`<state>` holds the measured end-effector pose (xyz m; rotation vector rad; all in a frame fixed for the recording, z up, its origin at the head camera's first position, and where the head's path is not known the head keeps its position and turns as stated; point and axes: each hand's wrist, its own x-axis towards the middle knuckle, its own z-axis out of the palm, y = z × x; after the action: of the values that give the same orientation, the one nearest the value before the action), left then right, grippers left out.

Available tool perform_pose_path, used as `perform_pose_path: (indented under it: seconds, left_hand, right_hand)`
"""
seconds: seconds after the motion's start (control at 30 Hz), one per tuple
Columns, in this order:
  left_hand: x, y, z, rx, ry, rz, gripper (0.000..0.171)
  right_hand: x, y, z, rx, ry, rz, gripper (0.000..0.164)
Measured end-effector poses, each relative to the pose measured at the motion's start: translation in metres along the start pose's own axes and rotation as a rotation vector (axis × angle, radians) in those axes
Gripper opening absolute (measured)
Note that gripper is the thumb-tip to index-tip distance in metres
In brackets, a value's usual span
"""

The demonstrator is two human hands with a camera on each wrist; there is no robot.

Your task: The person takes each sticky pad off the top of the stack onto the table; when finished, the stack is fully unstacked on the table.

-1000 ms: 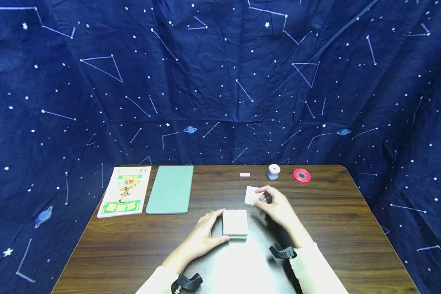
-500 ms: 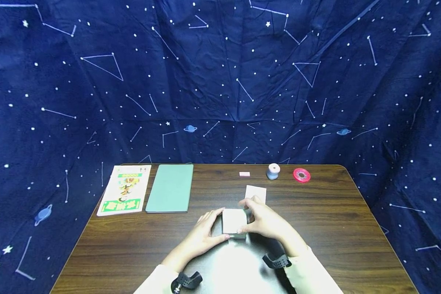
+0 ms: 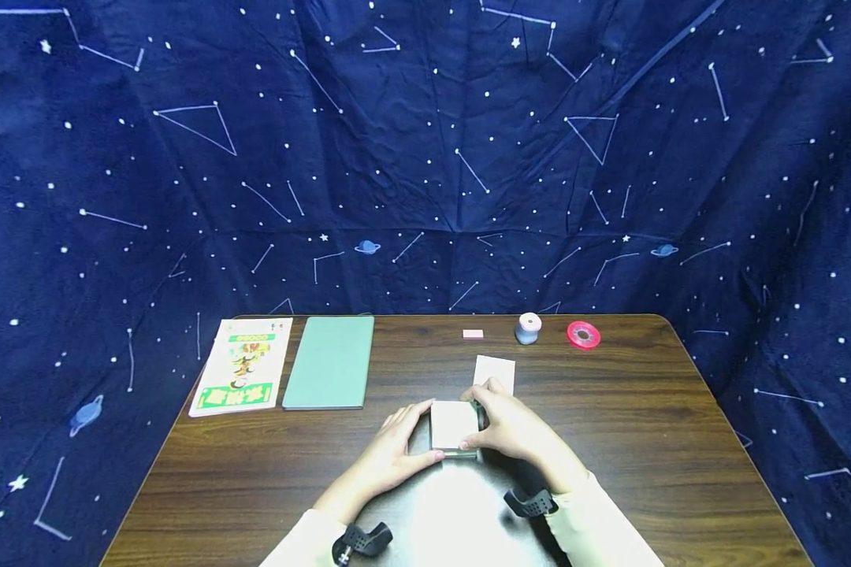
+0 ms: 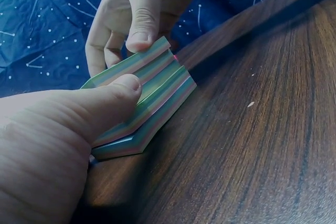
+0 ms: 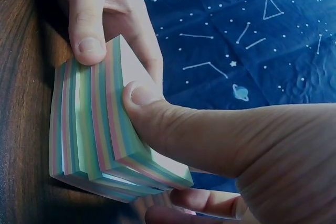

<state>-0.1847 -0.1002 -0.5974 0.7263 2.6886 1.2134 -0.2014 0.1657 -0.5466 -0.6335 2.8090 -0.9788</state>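
- Paper stack: on the worktop, between both hands.
- Left hand: fingers clamped on the stack's left side.
- Right hand: fingers clamped on its right side.
- White paper square: just beyond the right hand.

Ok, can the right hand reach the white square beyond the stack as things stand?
Probably yes: the right hand is near the white square with nothing seen between, but it would first need to release the stack.
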Motion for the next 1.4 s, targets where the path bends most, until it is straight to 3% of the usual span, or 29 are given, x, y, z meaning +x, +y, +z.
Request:
perform_pose_path:
  seconds: [0.4, 0.67, 0.97, 1.2, 1.4]
  left_hand:
    - [0.001, -0.001, 0.001, 0.010, 0.001, -0.001, 0.088]
    - [0.000, -0.001, 0.003, -0.002, 0.002, -0.019, 0.086]
    - [-0.001, 0.000, 0.002, -0.006, 0.005, -0.019, 0.087]
    - [-0.001, -0.001, 0.003, -0.007, 0.005, -0.033, 0.088]
    - [-0.001, -0.001, 0.003, -0.008, 0.007, -0.023, 0.088]
  right_hand:
    - [0.002, 0.001, -0.002, -0.008, 0.054, -0.028, 0.066]
    - [0.002, -0.001, -0.004, 0.040, 0.091, -0.079, 0.058]
    - [0.002, -0.007, -0.013, 0.178, 0.098, -0.084, 0.036]
    - [0.000, -0.005, -0.018, 0.196, 0.100, -0.101, 0.033]
    - [-0.001, -0.003, -0.026, 0.356, 0.117, -0.097, 0.033]
